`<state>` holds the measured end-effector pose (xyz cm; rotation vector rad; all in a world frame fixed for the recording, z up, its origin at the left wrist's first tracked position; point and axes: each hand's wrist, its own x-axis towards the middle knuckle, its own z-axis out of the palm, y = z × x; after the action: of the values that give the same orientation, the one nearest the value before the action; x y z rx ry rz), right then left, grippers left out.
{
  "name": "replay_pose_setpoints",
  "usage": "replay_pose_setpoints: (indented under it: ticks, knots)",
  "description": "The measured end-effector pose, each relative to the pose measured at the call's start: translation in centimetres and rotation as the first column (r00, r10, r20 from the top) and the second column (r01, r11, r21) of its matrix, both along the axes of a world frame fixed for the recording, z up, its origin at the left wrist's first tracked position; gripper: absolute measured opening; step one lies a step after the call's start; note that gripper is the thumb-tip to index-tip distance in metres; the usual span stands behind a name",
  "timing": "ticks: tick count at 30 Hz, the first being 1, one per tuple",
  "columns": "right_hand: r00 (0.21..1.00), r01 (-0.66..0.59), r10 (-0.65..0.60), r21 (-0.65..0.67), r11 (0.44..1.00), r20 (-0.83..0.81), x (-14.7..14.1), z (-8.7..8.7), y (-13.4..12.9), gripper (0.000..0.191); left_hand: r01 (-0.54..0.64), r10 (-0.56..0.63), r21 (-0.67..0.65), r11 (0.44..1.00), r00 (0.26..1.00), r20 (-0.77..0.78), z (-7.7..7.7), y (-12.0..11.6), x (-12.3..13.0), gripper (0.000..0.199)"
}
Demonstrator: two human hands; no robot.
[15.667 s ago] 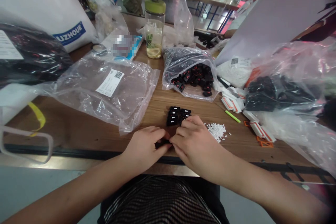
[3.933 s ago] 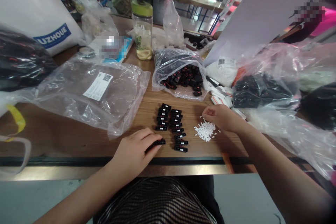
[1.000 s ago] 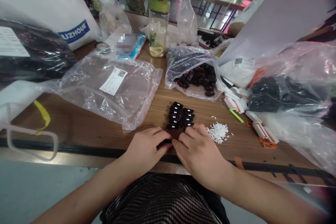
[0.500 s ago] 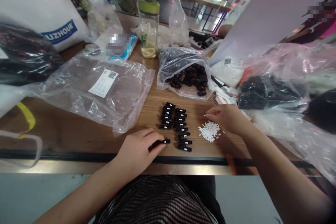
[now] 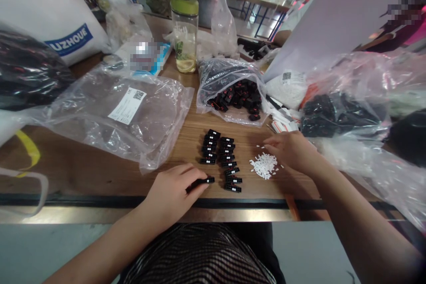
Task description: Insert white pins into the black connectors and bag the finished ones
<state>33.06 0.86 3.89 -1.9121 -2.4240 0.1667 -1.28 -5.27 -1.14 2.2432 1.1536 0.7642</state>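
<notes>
The left hand (image 5: 178,186) is pinching a black connector (image 5: 210,179) between thumb and fingers near the table's front edge, its end face poking out toward the right; the part is probably light and stiff, and is best being held by its long sides, leaving that face free. Just beyond and beside it, finished-looking connectors (image 5: 229,164) are lying in two uneven columns. Farther right, a pile of white pegs (image 5: 265,165) is sitting on the wood, likely feather-light, hard and prone to slipping, so each is calling for a fingertip pinch. The right hand (image 5: 291,148) is hovering at the pile's far side with fingertips close together; whether they are holding a peg, I cannot tell. A second ago both hands were meeting at the front edge; now they are working well apart.
</notes>
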Motion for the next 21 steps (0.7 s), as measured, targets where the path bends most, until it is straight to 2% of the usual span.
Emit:
replay_pose_setpoints:
  ticks: [3, 7, 11, 14, 15, 17, 19, 21]
  knots:
    - [0.994, 0.101, -0.099, -0.040, 0.994, 0.043, -0.7, 0.3, -0.4, 0.028, 0.000, 0.000, 0.002, 1.000, 1.000, -0.003, 0.0, 0.0, 0.0, 0.004]
    - [0.986, 0.162, -0.160, -0.056, 0.985, 0.042, -1.6, 0.3, -0.8, 0.027, 0.011, -0.011, -0.013, 1.000, 1.000, 0.003, 0.1, -0.1, -0.1, 0.004]
    - [0.962, 0.264, -0.269, -0.081, 0.961, -0.045, -1.5, -0.3, -0.5, 0.024, 0.010, -0.010, -0.014, 1.000, 1.000, 0.004, 0.1, -0.1, -0.1, 0.004]
    - [0.921, 0.319, -0.339, -0.126, 0.939, -0.190, -2.2, -0.1, -0.7, 0.019, 0.003, -0.003, -0.014, 1.000, 1.000, 0.007, 0.2, -0.1, 0.0, 0.005]
    - [0.910, 0.299, -0.324, -0.132, 0.945, -0.259, -3.0, 0.3, -1.0, 0.019, 0.004, -0.004, -0.017, 1.000, 1.000, 0.007, 0.2, -0.1, 0.0, 0.006]
    - [0.895, 0.168, -0.205, -0.128, 0.978, -0.395, -5.2, 1.1, -2.0, 0.018, 0.007, -0.007, -0.022, 1.000, 1.000, 0.007, 0.2, -0.1, 0.0, 0.006]
    - [0.871, -0.068, 0.010, -0.100, 0.993, -0.491, -8.1, 1.9, -3.3, 0.018, 0.011, -0.010, -0.025, 1.000, 1.000, 0.012, 0.3, -0.2, 0.0, 0.007]
    - [0.850, -0.262, 0.201, -0.059, 0.963, -0.488, -10.8, 2.2, -4.5, 0.016, 0.018, -0.017, -0.041, 0.999, 1.000, 0.017, 0.4, -0.2, 0.0, 0.008]
